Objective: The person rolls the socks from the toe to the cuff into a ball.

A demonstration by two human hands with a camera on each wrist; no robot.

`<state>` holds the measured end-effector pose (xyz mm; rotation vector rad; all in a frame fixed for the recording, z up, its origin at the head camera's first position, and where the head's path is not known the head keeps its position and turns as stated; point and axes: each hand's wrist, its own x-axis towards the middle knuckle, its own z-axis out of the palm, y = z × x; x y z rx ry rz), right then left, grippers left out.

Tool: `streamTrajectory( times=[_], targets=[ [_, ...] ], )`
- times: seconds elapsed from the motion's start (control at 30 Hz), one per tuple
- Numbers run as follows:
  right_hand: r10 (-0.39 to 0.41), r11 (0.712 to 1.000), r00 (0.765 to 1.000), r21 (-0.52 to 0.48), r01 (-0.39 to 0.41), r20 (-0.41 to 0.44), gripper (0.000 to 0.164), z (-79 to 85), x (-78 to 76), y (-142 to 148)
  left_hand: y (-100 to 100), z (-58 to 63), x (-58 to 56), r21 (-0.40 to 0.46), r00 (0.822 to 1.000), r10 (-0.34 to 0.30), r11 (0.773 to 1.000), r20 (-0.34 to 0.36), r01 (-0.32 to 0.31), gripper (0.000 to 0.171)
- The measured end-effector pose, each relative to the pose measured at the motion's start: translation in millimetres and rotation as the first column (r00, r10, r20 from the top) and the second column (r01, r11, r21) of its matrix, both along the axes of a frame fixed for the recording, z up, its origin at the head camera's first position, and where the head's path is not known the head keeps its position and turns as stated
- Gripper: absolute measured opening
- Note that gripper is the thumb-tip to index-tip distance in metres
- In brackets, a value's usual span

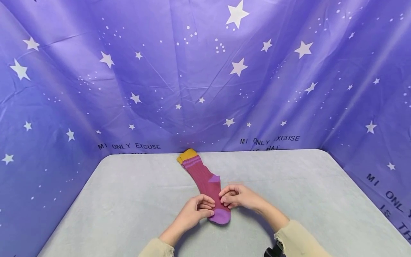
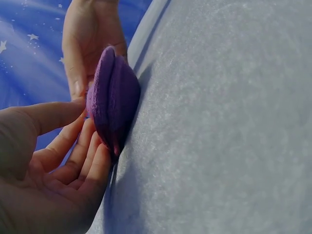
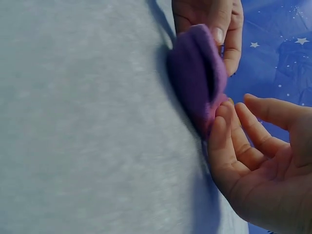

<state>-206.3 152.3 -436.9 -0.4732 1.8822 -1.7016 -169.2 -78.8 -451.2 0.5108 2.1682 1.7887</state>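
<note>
A pair of maroon ribbed socks (image 1: 206, 178), one laid on the other, lies on the table with yellow cuffs (image 1: 188, 154) at the far end and purple toes (image 1: 221, 216) nearest me. Both wrist views show the two toe layers (image 2: 116, 92) stacked with a slit between them. My left hand (image 1: 194, 211) is at the left edge by the toes, thumb tip against the purple part and fingers loosely bent. Across from it, my right hand (image 1: 239, 196) touches the right edge of the foot with bent fingertips; its thumb (image 3: 273, 109) stands apart from the fabric.
A pale grey cloth covers the table (image 1: 135, 200). Purple-blue curtains (image 1: 179, 71) with white stars and lettering hang behind and at both sides; the yellow cuffs reach the table's back edge. A black device (image 1: 274, 250) is by the right sleeve.
</note>
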Motion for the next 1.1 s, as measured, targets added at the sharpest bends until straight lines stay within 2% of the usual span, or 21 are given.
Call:
streamTrajectory(
  times=[0.2, 0.43, 0.57, 0.7, 0.87, 1.1],
  targets=[
    [0.004, 1.000, 1.000, -0.014, -0.004, 0.002, 0.037, -7.7, 4.8, 3.5, -5.3, -4.4, -2.1, 0.003, 0.999, -0.030, 1.000, 0.015, 0.030, 0.028],
    [0.013, 1.000, 1.000, -0.028, -0.013, 0.010, 0.037, -7.5, 7.9, 11.1, -10.5, -4.2, -2.9, 0.020, 0.999, -0.039, 0.999, 0.024, 0.038, 0.029],
    [0.043, 0.999, 0.996, 0.006, -0.042, -0.076, 0.034, -9.7, 9.1, 17.8, -11.1, -3.5, -2.9, 0.030, 0.998, -0.054, 0.998, 0.034, 0.053, 0.029],
    [0.094, 0.995, 0.979, 0.051, -0.086, -0.182, 0.030, -13.0, 10.5, 23.0, -11.3, -3.6, -3.2, 0.017, 0.997, -0.072, 0.997, 0.036, 0.072, 0.029],
    [0.154, 0.988, 0.961, 0.064, -0.143, -0.229, 0.035, -14.6, 13.2, 26.3, -12.7, -2.6, -3.6, -0.013, 0.993, -0.113, 0.993, 0.034, 0.114, 0.031],
    [0.197, 0.979, 0.934, 0.104, -0.174, -0.297, 0.037, -16.6, 13.6, 23.8, -14.4, 0.5, -3.9, -0.130, 0.991, -0.135, 0.982, 0.018, 0.136, 0.028]
  ],
)
